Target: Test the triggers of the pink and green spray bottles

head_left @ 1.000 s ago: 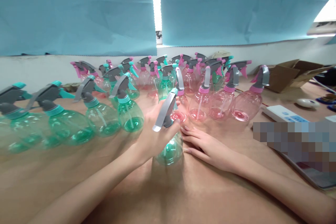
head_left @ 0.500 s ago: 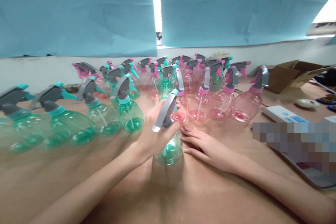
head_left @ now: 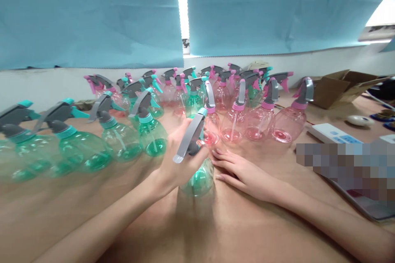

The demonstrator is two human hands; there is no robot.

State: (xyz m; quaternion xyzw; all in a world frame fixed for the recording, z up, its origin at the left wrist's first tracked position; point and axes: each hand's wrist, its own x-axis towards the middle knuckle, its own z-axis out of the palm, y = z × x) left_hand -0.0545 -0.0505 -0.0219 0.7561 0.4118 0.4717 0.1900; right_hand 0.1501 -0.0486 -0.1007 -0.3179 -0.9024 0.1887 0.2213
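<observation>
A green see-through spray bottle (head_left: 199, 178) with a grey trigger and teal nozzle stands on the brown table (head_left: 216, 230) in front of me. My left hand (head_left: 179, 164) is wrapped round its neck and spray head. Just to the right of the bottle, my right hand (head_left: 242, 172) lies flat on the table with fingers stretched out, their tips touching the bottle's side.
A row of green spray bottles (head_left: 117, 139) runs to the left and a row of pink ones (head_left: 262, 119) to the right, with several more behind. An open cardboard box (head_left: 342, 86), a white remote (head_left: 333, 133) and a mouse (head_left: 359, 120) lie at the right.
The bottle's spray head has swung a little left and down in my left hand. My right hand has stayed where it was.
</observation>
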